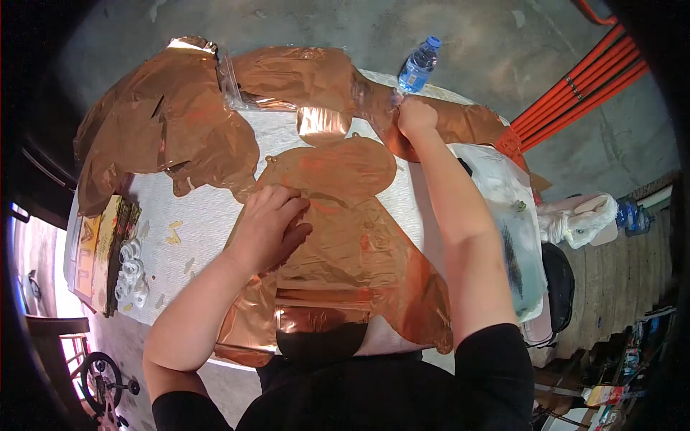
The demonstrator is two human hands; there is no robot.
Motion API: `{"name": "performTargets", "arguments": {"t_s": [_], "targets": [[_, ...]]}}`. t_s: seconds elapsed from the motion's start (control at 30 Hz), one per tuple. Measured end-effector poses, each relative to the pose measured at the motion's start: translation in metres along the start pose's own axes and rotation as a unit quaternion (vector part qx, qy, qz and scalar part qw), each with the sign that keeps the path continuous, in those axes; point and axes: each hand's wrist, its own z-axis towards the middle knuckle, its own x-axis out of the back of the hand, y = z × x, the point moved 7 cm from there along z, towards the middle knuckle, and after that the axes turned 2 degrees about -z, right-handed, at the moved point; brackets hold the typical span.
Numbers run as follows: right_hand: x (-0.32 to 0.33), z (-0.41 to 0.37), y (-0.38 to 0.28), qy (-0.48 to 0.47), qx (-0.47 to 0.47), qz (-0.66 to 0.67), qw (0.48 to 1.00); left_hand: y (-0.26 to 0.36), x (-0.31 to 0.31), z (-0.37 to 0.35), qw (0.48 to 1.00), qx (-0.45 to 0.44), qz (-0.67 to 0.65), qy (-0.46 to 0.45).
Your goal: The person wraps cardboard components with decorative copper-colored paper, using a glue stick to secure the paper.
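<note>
A flat, copper-coloured foil balloon, not inflated, lies in front of me on the table. On its left side rests my left hand, fingers loosely bent and thumb apart, touching the foil. My right hand is closed at the table's far side, over another strip of copper foil. Some clear plastic shows by its fingertips, but what they pinch is too small to make out. More crumpled copper foil spreads over the left, and a further foil piece lies at the back.
A water bottle stands at the far edge of the white-covered table. White ribbon rolls and printed boxes sit at the left. At the right are a clear plastic package and orange-red poles.
</note>
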Motion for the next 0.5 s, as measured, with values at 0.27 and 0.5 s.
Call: {"name": "performTargets", "arguments": {"t_s": [0.27,0.5], "targets": [[-0.01,0.002,0.018,0.032,-0.006,0.084,0.996,0.002,0.001,0.001,1.0,-0.002,-0.002,0.002],[-0.022,0.024,0.046,0.101,0.019,0.214,0.971,0.002,0.002,0.002,1.0,-0.004,-0.003,0.004]]}}
